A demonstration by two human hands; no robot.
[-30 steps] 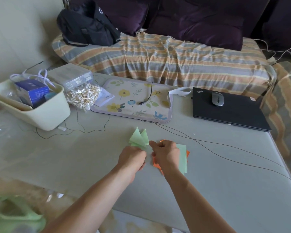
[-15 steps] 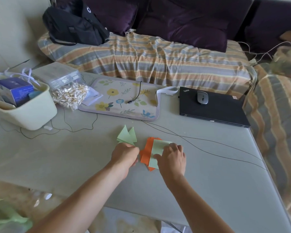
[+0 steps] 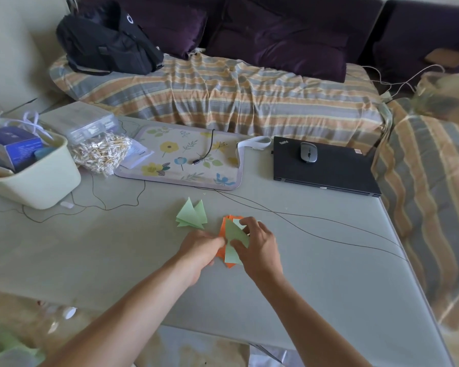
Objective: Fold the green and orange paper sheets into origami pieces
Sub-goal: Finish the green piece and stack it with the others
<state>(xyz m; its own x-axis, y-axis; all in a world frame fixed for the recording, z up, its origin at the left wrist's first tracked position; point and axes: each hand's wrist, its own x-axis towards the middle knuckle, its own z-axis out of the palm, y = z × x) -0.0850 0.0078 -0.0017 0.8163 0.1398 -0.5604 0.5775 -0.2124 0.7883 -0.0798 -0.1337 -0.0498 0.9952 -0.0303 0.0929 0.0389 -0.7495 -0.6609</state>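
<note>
The only writing that can be read is the small pale "ThinkPad" mark at the near-left corner of the closed black laptop (image 3: 326,168), which lies flat at 2 o'clock on the table with a grey, rounded computer mouse (image 3: 308,152) resting on its matte lid. On the smooth grey-green table (image 3: 90,247), near its centre, a pale green paper sheet (image 3: 235,241) is held over a stack of orange paper sheets (image 3: 223,229); the green sheet is bent up into a triangular flap, and only thin orange edges are seen at its 9 and 6 o'clock sides. The flap is pinched by the right hand (image 3: 260,250), its thumb and fingers curled round the paper's upper edge. The left hand (image 3: 199,247) is set at the sheet's 9 o'clock edge, fingertips touching it; whether they grip or only press cannot be told. At 10 o'clock from the hands, apart from them, a folded green origami piece (image 3: 191,215) with 2 sharp triangular points lies flat. Farther off, a floral padded mat (image 3: 180,160) is seen at 12 o'clock, a clear bag of cotton swabs (image 3: 101,152) at 11 o'clock, and a cream plastic bin (image 3: 37,181) holding a blue box at 10 o'clock. Thin dark cables (image 3: 316,229) cross the table.
</note>
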